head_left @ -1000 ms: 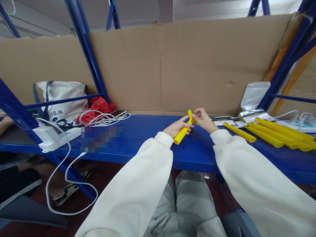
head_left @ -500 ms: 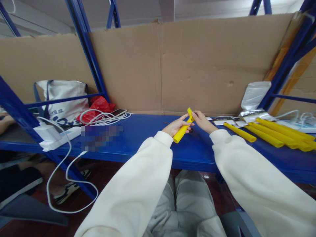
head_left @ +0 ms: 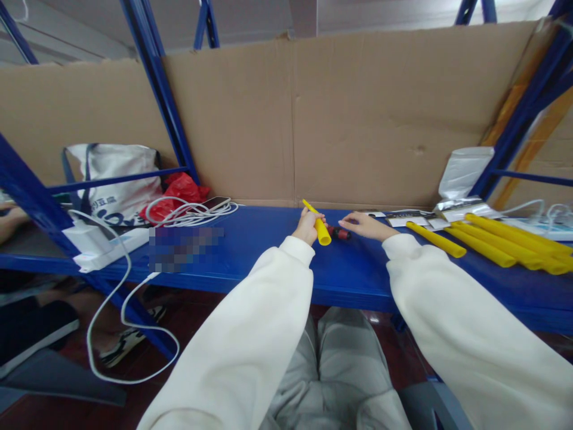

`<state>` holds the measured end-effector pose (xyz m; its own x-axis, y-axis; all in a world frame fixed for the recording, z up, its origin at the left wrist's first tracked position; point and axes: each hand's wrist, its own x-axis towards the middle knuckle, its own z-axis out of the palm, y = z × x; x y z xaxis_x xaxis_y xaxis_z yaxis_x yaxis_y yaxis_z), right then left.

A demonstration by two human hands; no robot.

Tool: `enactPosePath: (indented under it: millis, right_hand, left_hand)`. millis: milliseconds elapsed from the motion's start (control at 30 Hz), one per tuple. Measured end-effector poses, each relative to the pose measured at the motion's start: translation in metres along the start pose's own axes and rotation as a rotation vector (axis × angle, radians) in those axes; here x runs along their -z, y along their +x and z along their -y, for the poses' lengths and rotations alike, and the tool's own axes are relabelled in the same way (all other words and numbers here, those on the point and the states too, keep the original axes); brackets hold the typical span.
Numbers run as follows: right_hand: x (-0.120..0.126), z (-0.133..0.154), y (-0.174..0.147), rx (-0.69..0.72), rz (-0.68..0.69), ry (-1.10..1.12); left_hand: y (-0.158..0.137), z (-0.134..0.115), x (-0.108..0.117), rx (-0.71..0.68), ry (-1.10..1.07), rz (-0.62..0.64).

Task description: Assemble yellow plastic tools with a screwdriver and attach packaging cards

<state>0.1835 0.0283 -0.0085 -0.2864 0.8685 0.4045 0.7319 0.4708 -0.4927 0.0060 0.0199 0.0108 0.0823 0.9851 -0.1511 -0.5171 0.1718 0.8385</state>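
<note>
My left hand [head_left: 306, 227] is wrapped round a yellow tube [head_left: 323, 233], whose near round end points toward me. The tube's far, narrower end sticks out above the fist, and its middle is hidden by my fingers. My right hand [head_left: 366, 225] is off the tube, with its fingers stretched out to the left and nothing in them. Between my hands a red and black tool handle [head_left: 342, 233] lies on the blue tabletop [head_left: 268, 251]; its left part is hidden behind the tube and my left hand.
At right lie a single yellow tube [head_left: 436, 239] and a pile of several more [head_left: 505, 242], with a silver pouch [head_left: 465, 176] behind. Coiled white cables [head_left: 192, 215], a power strip [head_left: 111, 248] and a cloth bag [head_left: 120, 179] are at left. Cardboard [head_left: 358, 119] walls the back.
My right hand has let go of the yellow tube and opened. My left hand has turned the tube and moved slightly left, uncovering more of the red and black handle.
</note>
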Motion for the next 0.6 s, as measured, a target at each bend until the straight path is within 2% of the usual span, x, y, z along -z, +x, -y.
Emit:
enactPosePath:
  millis: [133, 333, 467, 600]
  right_hand:
    - [0.0018, 0.0060, -0.0050, -0.005, 0.188, 0.028]
    - [0.0021, 0.0059, -0.0065, -0.117, 0.252, 0.093]
    - [0.0005, 0.0026, -0.0049, -0.140, 0.233, 0.155]
    - [0.0087, 0.0028, -0.0042, -0.239, 0.055, 0.298]
  left_hand:
    - [0.0006, -0.0001, 0.0010, -0.023, 0.000, 0.012]
    - [-0.0001, 0.0002, 0.0015, -0.040, -0.007, 0.007]
    - [0.0025, 0.0007, 0.0017, -0.040, -0.015, 0.000]
    - [0.0062, 0.0022, 0.0012, -0.032, -0.004, -0.012]
